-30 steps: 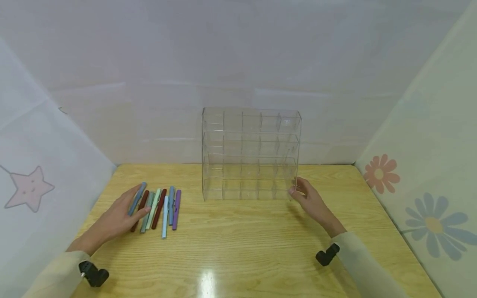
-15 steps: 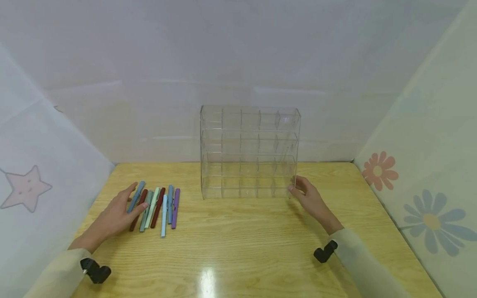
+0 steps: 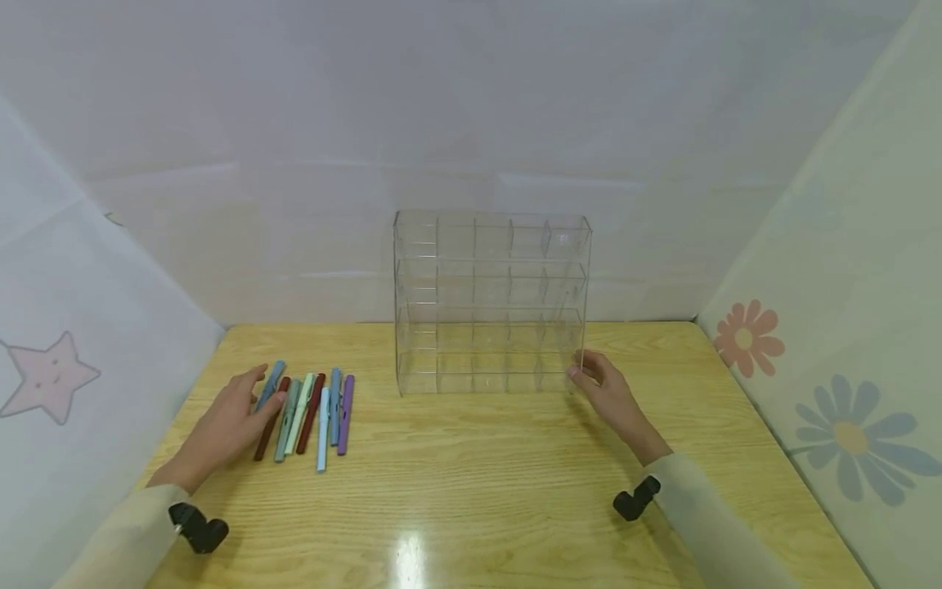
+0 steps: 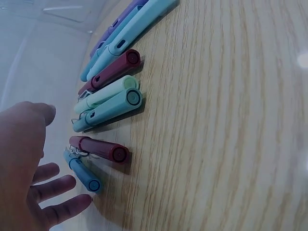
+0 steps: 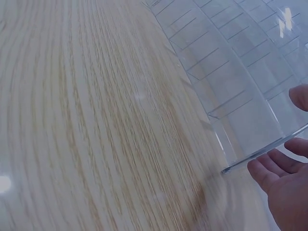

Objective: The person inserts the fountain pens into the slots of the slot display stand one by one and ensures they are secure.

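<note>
Several capped pens lie side by side on the wooden table, left of centre in the head view. My left hand [image 3: 228, 425] is spread over the leftmost ones, a blue pen [image 4: 85, 174] and a dark red pen [image 4: 103, 148], with thumb and fingers apart and nothing between them. Beside these are a teal pen [image 3: 289, 421], a mint green pen [image 3: 299, 413], another dark red pen [image 3: 311, 413], a light blue pen [image 3: 322, 429] and a purple pen [image 3: 346, 415]. My right hand [image 3: 607, 397] holds the lower right side of a clear acrylic rack [image 3: 491, 382], thumb in front, fingers behind.
The rack stands upright near the back of the table [image 3: 471, 507], its tiers split into compartments by thin dividers. White sheeting [image 3: 471, 123] hangs behind, and patterned cloth panels [image 3: 846, 343] border both sides. A black wrist camera [image 3: 199, 528] sits on each sleeve.
My left hand's fingers have come away from the leftmost blue pen and its thumb has drawn slightly back to the left. The right hand stays at the rack. The head view has shifted slightly.
</note>
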{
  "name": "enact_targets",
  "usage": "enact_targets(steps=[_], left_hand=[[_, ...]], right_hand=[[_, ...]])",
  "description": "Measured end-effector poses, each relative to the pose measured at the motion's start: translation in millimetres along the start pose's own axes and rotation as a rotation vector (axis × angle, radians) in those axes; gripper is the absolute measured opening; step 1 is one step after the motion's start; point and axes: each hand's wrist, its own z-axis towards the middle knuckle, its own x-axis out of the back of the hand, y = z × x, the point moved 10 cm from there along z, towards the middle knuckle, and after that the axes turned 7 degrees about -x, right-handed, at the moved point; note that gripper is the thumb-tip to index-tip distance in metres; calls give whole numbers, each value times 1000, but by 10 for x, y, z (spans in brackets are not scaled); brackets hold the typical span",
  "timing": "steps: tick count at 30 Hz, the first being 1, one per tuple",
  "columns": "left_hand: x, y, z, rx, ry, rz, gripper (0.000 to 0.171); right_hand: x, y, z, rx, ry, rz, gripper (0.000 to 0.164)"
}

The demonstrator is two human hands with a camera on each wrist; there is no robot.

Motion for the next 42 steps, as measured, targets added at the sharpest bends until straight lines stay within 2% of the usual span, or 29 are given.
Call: enact_targets(steps=[11,19,26,37,42], left_hand=[[-6,-160,106,58,11,55,75],[-18,-212,173,87,12,64,70],[-21,-260,229,132,20,35,64],[-66,-443,246,215,8,-28,57],[-63,-482,276,223,20,-26,55]], right_hand=[[-2,21,-6,-16,49,43,67],[-30,49,18,-35,68,64,64],[-28,65,19,-56,77,88,63],[-27,122,57,-91,103,110,58],[-38,166,79,-115,104,119,58]])
